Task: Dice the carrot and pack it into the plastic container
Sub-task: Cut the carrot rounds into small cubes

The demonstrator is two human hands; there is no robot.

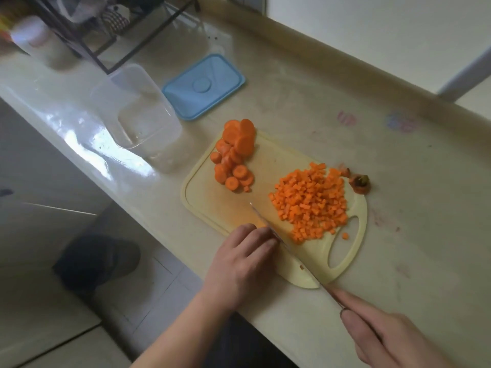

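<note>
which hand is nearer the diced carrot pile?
Left. The left hand rests on the board's near edge, just left of the diced pile. The right hand holds the knife handle off the board, nearer the camera.

Soft daylight; white glare on the countertop (pixel 87 136) far beyond the left hand (pixel 239 261); edges bend, corners blur.
</note>
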